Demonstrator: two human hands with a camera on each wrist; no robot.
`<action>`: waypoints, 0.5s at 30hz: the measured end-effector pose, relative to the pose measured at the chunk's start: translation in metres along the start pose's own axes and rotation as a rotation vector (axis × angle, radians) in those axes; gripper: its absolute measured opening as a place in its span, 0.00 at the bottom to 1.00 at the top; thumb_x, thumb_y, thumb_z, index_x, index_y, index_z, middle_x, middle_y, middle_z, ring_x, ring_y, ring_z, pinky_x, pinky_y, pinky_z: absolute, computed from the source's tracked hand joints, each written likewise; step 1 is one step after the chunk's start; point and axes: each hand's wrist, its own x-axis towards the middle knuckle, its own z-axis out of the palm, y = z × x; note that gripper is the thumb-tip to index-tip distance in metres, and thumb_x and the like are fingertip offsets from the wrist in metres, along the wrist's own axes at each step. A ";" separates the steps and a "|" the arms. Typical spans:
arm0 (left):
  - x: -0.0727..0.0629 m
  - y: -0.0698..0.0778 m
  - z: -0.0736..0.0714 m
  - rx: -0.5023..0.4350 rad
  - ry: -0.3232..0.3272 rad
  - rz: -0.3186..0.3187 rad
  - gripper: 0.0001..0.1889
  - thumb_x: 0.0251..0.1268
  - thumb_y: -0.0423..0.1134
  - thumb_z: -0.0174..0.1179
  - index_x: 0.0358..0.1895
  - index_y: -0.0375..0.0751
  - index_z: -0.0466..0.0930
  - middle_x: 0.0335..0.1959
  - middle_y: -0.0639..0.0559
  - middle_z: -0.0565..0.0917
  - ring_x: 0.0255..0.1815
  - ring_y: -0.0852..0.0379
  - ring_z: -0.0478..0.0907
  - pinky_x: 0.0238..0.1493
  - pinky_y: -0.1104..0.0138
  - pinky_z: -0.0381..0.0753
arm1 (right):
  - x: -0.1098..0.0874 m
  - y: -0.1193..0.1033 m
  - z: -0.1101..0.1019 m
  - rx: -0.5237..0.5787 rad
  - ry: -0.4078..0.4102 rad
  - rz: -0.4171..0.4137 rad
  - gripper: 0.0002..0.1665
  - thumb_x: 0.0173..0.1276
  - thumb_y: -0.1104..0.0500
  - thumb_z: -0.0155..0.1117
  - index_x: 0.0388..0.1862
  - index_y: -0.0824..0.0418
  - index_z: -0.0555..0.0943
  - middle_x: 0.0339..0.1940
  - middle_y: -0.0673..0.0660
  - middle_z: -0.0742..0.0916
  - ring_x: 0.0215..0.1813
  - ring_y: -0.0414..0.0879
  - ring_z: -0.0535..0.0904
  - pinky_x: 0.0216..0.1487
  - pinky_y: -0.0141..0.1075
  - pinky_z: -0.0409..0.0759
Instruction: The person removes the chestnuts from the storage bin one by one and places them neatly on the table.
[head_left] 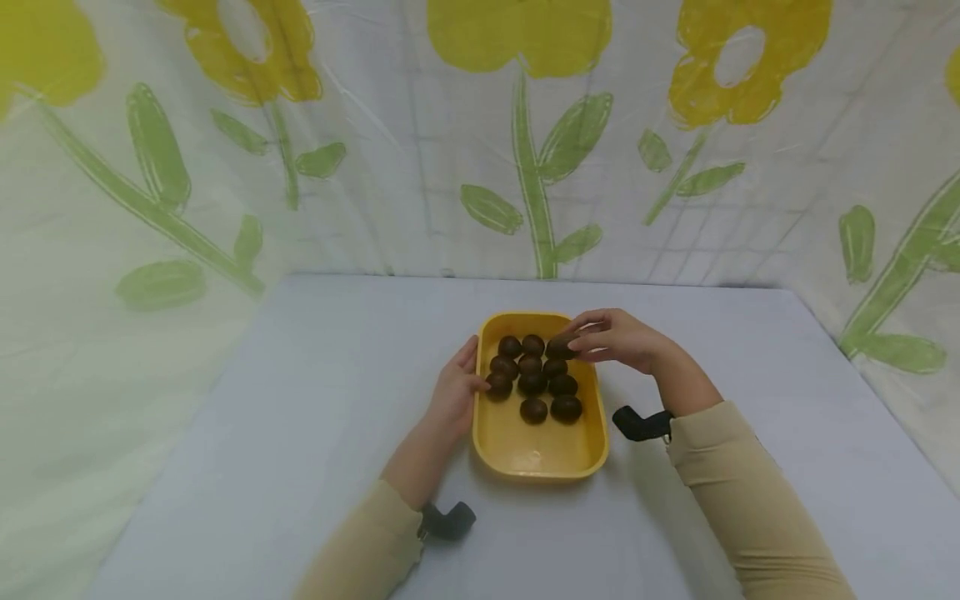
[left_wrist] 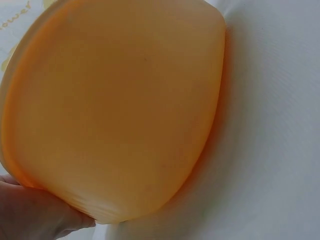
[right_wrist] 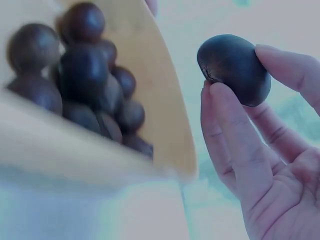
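Note:
A yellow plastic tray (head_left: 536, 458) with rounded corners stands on the table, holding several smooth, dark brown round fruits (head_left: 532, 383). My left hand (head_left: 453, 392) grips its left side, thumb over the rim and fingers along the outer wall; in the left wrist view that wall (left_wrist: 120, 110) fills most of the picture, with part of the hand (left_wrist: 37, 212) at the lower left. Over the far right corner, my right hand (head_left: 618, 340) pinches one dark brown fruit (right_wrist: 235, 70) between thumb and fingertips. A small wrinkled mark shows at one end of this fruit.
The white table (head_left: 337, 400) extends around the tray. A hanging sheet (head_left: 390, 183) with yellow flowers and green stems borders its far side and both sides. Dark curved pieces (head_left: 450, 521) are worn at both wrists, below beige sleeves (head_left: 750, 492).

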 end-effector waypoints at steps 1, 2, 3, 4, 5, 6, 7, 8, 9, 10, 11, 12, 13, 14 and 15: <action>0.000 0.000 0.000 0.000 0.003 -0.002 0.45 0.44 0.11 0.40 0.73 0.42 0.52 0.75 0.46 0.53 0.76 0.52 0.47 0.74 0.61 0.49 | -0.001 0.003 -0.005 0.029 0.017 0.003 0.20 0.62 0.61 0.61 0.53 0.65 0.73 0.47 0.55 0.81 0.48 0.47 0.81 0.58 0.46 0.76; 0.000 0.001 0.000 -0.001 0.003 -0.005 0.45 0.44 0.12 0.40 0.73 0.42 0.52 0.75 0.46 0.53 0.76 0.52 0.47 0.74 0.61 0.49 | -0.001 0.005 -0.010 0.055 0.035 0.007 0.20 0.62 0.62 0.61 0.53 0.64 0.72 0.46 0.55 0.80 0.47 0.46 0.81 0.59 0.46 0.76; -0.001 0.001 0.000 -0.004 0.001 -0.006 0.45 0.44 0.12 0.40 0.73 0.42 0.51 0.75 0.46 0.53 0.76 0.52 0.47 0.74 0.61 0.49 | -0.002 0.008 -0.015 0.077 0.050 0.008 0.19 0.63 0.62 0.61 0.52 0.63 0.72 0.46 0.54 0.80 0.47 0.44 0.81 0.59 0.46 0.75; -0.001 0.002 0.001 -0.010 0.001 -0.009 0.45 0.44 0.12 0.40 0.73 0.42 0.51 0.75 0.47 0.53 0.76 0.52 0.47 0.74 0.61 0.49 | -0.003 0.011 -0.019 0.095 0.064 0.008 0.19 0.63 0.62 0.61 0.52 0.63 0.72 0.47 0.54 0.80 0.46 0.43 0.82 0.60 0.46 0.75; -0.001 0.002 0.001 -0.013 -0.001 -0.009 0.45 0.44 0.12 0.40 0.73 0.42 0.51 0.75 0.47 0.53 0.76 0.52 0.47 0.74 0.61 0.49 | -0.003 0.014 -0.023 0.113 0.078 0.011 0.19 0.63 0.62 0.60 0.52 0.63 0.72 0.47 0.54 0.80 0.46 0.42 0.82 0.60 0.45 0.75; -0.002 0.002 0.001 -0.016 -0.004 -0.009 0.45 0.44 0.12 0.40 0.73 0.42 0.51 0.75 0.46 0.52 0.76 0.52 0.47 0.74 0.60 0.49 | -0.003 0.017 -0.028 0.134 0.092 0.014 0.19 0.63 0.62 0.60 0.52 0.63 0.71 0.47 0.53 0.80 0.46 0.41 0.82 0.60 0.44 0.74; -0.002 0.002 0.000 -0.019 -0.006 -0.007 0.46 0.44 0.12 0.40 0.73 0.41 0.50 0.75 0.46 0.52 0.76 0.51 0.47 0.74 0.60 0.48 | -0.004 0.020 -0.031 0.158 0.105 0.019 0.18 0.63 0.62 0.61 0.52 0.63 0.71 0.47 0.53 0.80 0.46 0.40 0.82 0.60 0.43 0.75; -0.002 0.002 0.000 -0.026 -0.005 -0.011 0.46 0.43 0.12 0.40 0.73 0.42 0.50 0.75 0.46 0.52 0.76 0.51 0.47 0.74 0.60 0.48 | -0.004 0.023 -0.034 0.171 0.116 0.025 0.18 0.63 0.62 0.61 0.51 0.62 0.72 0.46 0.52 0.81 0.46 0.39 0.82 0.58 0.41 0.76; -0.002 0.002 0.000 -0.033 -0.004 -0.015 0.46 0.43 0.12 0.40 0.73 0.42 0.50 0.75 0.46 0.52 0.76 0.51 0.47 0.74 0.60 0.49 | -0.004 0.026 -0.037 0.187 0.127 0.031 0.17 0.63 0.61 0.61 0.50 0.61 0.72 0.44 0.50 0.82 0.45 0.39 0.82 0.57 0.38 0.78; -0.002 0.002 0.000 -0.040 -0.002 -0.019 0.46 0.43 0.12 0.40 0.73 0.42 0.51 0.75 0.46 0.52 0.76 0.52 0.47 0.74 0.60 0.49 | -0.005 0.029 -0.040 0.203 0.134 0.034 0.15 0.63 0.61 0.61 0.49 0.60 0.73 0.43 0.49 0.82 0.44 0.38 0.83 0.54 0.36 0.79; -0.002 0.001 0.000 -0.044 -0.003 -0.019 0.46 0.43 0.12 0.40 0.73 0.42 0.51 0.75 0.46 0.52 0.76 0.52 0.47 0.74 0.61 0.49 | -0.005 0.032 -0.042 0.225 0.143 0.038 0.13 0.64 0.61 0.60 0.47 0.59 0.73 0.41 0.48 0.83 0.44 0.37 0.83 0.52 0.33 0.80; -0.002 0.001 0.000 -0.049 -0.004 -0.021 0.46 0.43 0.12 0.40 0.73 0.42 0.51 0.75 0.46 0.52 0.76 0.52 0.47 0.74 0.61 0.49 | -0.005 0.036 -0.044 0.250 0.148 0.040 0.11 0.64 0.62 0.60 0.45 0.57 0.75 0.40 0.47 0.83 0.43 0.37 0.83 0.51 0.32 0.80; -0.002 0.001 0.000 -0.050 -0.006 -0.022 0.46 0.43 0.12 0.40 0.73 0.42 0.51 0.75 0.46 0.52 0.76 0.52 0.47 0.74 0.61 0.49 | -0.005 0.039 -0.046 0.279 0.155 0.043 0.09 0.64 0.63 0.59 0.43 0.56 0.76 0.39 0.47 0.84 0.42 0.37 0.83 0.49 0.30 0.81; -0.003 0.001 0.001 -0.054 -0.006 -0.023 0.46 0.43 0.12 0.40 0.73 0.42 0.51 0.75 0.47 0.52 0.76 0.52 0.47 0.74 0.61 0.49 | -0.005 0.043 -0.047 0.301 0.154 0.039 0.07 0.65 0.63 0.58 0.41 0.55 0.76 0.38 0.47 0.84 0.41 0.37 0.83 0.48 0.30 0.81; -0.003 0.001 0.001 -0.056 -0.010 -0.020 0.46 0.44 0.12 0.40 0.73 0.42 0.50 0.75 0.47 0.52 0.76 0.52 0.47 0.74 0.61 0.49 | -0.005 0.046 -0.048 0.326 0.159 0.041 0.06 0.65 0.64 0.57 0.39 0.55 0.77 0.38 0.47 0.84 0.41 0.37 0.83 0.48 0.30 0.81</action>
